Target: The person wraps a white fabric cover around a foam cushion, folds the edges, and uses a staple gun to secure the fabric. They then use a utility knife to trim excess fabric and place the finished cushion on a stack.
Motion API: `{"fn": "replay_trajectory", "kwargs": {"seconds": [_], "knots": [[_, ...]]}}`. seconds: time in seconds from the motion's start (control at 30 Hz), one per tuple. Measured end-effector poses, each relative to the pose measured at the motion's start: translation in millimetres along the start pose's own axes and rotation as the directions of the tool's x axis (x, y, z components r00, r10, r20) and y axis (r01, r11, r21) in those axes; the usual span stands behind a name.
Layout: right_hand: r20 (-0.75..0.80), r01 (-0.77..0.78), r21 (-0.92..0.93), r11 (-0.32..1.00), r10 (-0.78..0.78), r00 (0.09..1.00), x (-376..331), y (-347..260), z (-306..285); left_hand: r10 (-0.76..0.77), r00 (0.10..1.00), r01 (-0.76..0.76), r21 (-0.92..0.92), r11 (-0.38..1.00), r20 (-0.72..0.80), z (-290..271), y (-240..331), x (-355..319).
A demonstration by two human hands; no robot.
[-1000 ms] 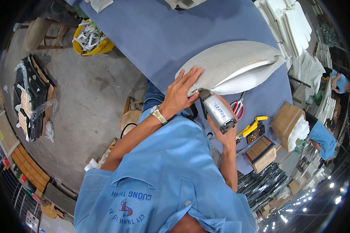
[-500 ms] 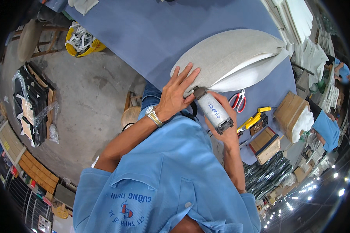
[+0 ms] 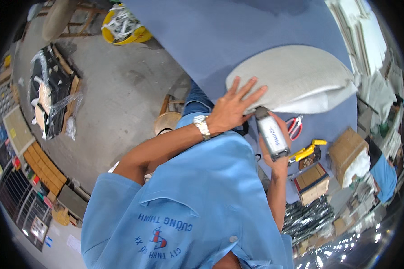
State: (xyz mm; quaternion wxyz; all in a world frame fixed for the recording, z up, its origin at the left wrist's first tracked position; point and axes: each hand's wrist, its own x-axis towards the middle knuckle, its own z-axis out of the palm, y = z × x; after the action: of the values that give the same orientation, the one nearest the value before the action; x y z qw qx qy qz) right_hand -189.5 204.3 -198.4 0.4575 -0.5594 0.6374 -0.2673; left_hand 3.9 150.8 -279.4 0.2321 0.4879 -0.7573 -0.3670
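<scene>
Grey woven fabric, one cushion, plump and lens-shaped, lying at two o'clock of the view on a blue-grey table; paler underside or lining showing along the lower right edge. Seam nearest the body partly hidden by hand and tool, so closed or open there: cannot tell.

Left hand: open, fingers spread flat, palm pressing on the cushion's near left corner. Metal wristwatch on the wrist.

Right hand: closed around a white, black-ended cylindrical handheld tool, nose pointed up toward twelve o'clock and touching or just beside the cushion's lower edge. Actual contact too small to tell.

Progress, as a judgement: cushion already stuffed and shaped; work on the near edge in hand, not shown finished. No stack of finished cushions identifiable beside it.

Nearby, at three to four o'clock of the tool: red-handled scissors, just beside the cushion's edge; yellow-and-black hand tool; two open cardboard boxes.

Further off: pale folded stacks at one o'clock; yellow tub of white scraps at eleven o'clock on a concrete floor; round wooden stool below the table edge.
</scene>
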Motion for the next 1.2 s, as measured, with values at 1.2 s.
{"fn": "replay_trajectory", "kwargs": {"seconds": [1.2], "knots": [[-0.651,-0.091,-0.219,0.972,-0.076,0.756,12.2,3.7,-62.0,-0.044,0.953,0.048,-0.003,0.999,0.301,-130.2,-25.5,-83.6]]}}
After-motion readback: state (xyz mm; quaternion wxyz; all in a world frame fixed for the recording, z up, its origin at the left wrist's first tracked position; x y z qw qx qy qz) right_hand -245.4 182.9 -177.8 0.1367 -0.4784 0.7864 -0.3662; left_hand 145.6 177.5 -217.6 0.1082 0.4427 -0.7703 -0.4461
